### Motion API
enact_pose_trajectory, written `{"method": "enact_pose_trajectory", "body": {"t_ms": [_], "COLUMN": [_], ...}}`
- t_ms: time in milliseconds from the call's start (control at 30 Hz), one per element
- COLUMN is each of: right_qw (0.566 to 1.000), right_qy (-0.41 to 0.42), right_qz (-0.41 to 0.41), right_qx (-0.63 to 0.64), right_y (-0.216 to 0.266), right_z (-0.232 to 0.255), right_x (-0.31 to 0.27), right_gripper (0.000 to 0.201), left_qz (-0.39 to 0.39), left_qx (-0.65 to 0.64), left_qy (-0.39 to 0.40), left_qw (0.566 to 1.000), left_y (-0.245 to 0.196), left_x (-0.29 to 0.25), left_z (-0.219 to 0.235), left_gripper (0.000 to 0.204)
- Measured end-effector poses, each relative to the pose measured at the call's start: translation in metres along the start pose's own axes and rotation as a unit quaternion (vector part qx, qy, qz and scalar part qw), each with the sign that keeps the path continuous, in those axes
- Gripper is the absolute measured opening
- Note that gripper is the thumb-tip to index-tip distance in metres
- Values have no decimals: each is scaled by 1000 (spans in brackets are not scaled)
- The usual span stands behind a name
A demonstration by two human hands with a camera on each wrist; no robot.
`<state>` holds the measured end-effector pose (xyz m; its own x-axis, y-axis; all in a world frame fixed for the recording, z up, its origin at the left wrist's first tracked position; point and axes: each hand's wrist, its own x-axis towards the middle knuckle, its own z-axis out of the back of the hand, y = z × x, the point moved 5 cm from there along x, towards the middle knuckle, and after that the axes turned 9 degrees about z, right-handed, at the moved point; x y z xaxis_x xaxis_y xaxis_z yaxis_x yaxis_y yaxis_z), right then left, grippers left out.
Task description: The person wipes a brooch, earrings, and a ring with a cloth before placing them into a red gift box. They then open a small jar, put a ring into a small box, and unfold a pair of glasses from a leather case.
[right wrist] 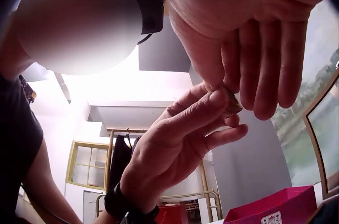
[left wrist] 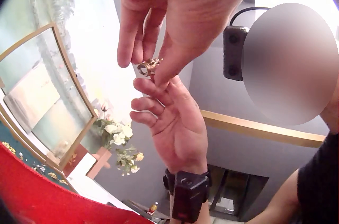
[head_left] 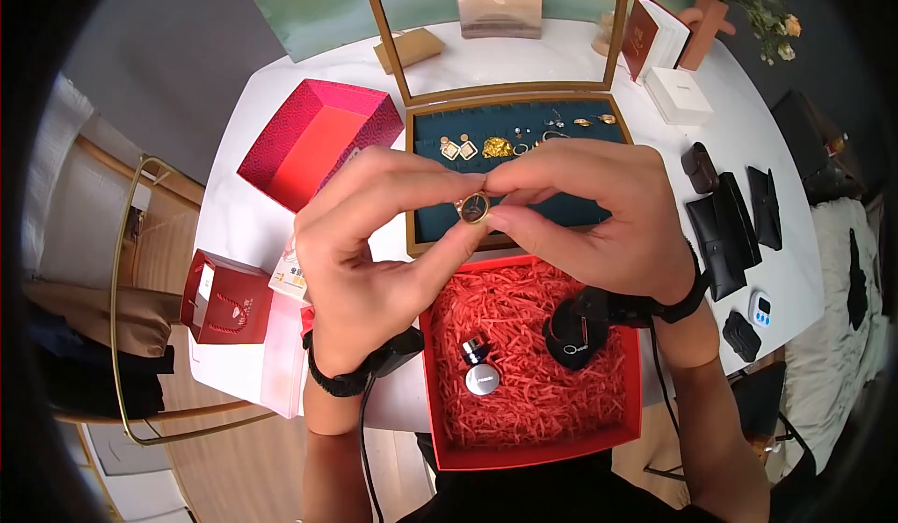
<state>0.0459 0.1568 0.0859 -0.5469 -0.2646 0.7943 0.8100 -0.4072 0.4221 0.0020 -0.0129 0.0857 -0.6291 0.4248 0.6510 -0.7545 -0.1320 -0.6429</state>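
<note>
Between both hands is a small gold watch (head_left: pixel 474 208) with a dark round face and a gold rim. My left hand (head_left: pixel 374 233) pinches it from the left between thumb and forefinger. From the other side my right hand (head_left: pixel 594 214) pinches it too, fingertips meeting the left ones. In the left wrist view the watch (left wrist: pixel 150 68) shows gold metal behind its face; fingers partly cover it in the right wrist view. Beyond the hands, a glass-lidded jewelry case (head_left: pixel 410 163) stands open, with square earrings (head_left: pixel 458 150) and a gold ornament (head_left: pixel 497 147) on dark green lining.
Below the hands sits a red box (head_left: pixel 533 457) of shredded paper, holding a small jar (head_left: pixel 483 379) and a black pouch (head_left: pixel 569 341). An open pink-red box (head_left: pixel 313 144) and a red gift bag (head_left: pixel 229 300) stand left. Black cases (head_left: pixel 718 242) and a white box (head_left: pixel 678 95) lie right.
</note>
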Motion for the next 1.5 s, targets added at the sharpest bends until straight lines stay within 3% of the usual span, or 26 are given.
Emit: {"method": "enact_pose_trajectory", "body": {"t_ms": [333, 400, 433, 500, 700, 767, 833, 867, 933, 1000, 1067, 1100, 1167, 1200, 1300, 1367, 1400, 1433, 1500], "right_qw": [999, 997, 981, 962, 959, 973, 971, 968, 949, 918, 882, 887, 842, 845, 834, 847, 886, 883, 924], "right_qy": [29, -30, 13, 1, 21, -24, -5, 50, 125, 189, 242, 247, 300, 304, 305, 286, 245, 246, 188], "right_qz": [1, -48, -140, -182, -185, -163, -225, -235, -163, -203, -271, -262, -333, -327, -336, -304, -242, -241, -253], "right_qx": [-27, 43, 134, 202, 215, 162, 79, -71, -237, -285, -300, -289, -300, -294, -315, -329, -310, -319, -217], "right_y": [-3, -10, -13, -16, -24, -38, -64, -79, -109, -143, -166, -170, -181, -181, -177, -167, -156, -149, -127], "right_z": [-1, -2, -2, -4, -3, 4, 17, 27, 36, 43, 45, 41, 36, 33, 28, 30, 29, 30, 28], "right_x": [1, -2, -5, -6, -8, -7, -14, -16, -25, -42, -56, -58, -68, -69, -69, -60, -51, -46, -32], "right_gripper": [18, 19, 23, 25, 29, 26, 23, 22, 28, 28, 26, 26, 25, 25, 28, 34, 30, 30, 22], "left_qz": [7, 6, -4, -3, 37, 42, 19, 45, 83, 87, 65, 70, 62, 51, 57, 66, 67, 65, 81], "left_qx": [-18, -13, 0, 17, -68, -71, -34, -37, -10, -2, 2, 15, 32, 41, 56, 40, 30, 15, 0], "left_qy": [-1, -10, -15, 6, 39, 42, -13, -60, -135, -178, -195, -202, -243, -206, -235, -253, -247, -242, -231], "left_qw": [1000, 1000, 1000, 1000, 996, 996, 999, 997, 987, 980, 979, 977, 967, 976, 969, 964, 966, 968, 970], "left_y": [1, -1, -3, 0, 8, 5, 5, 7, 12, 12, 14, 15, 17, 20, 32, 33, 34, 35, 35], "left_x": [1, 3, 3, -1, -3, -1, 3, 2, -2, -5, -10, -11, -12, -9, -18, -21, -22, -21, -19], "left_z": [-2, -4, -5, -7, -12, -4, 25, 42, 80, 112, 137, 144, 155, 167, 186, 189, 190, 190, 184], "left_gripper": [27, 30, 31, 30, 38, 42, 32, 27, 24, 26, 27, 27, 27, 26, 26, 25, 25, 25, 25]}}
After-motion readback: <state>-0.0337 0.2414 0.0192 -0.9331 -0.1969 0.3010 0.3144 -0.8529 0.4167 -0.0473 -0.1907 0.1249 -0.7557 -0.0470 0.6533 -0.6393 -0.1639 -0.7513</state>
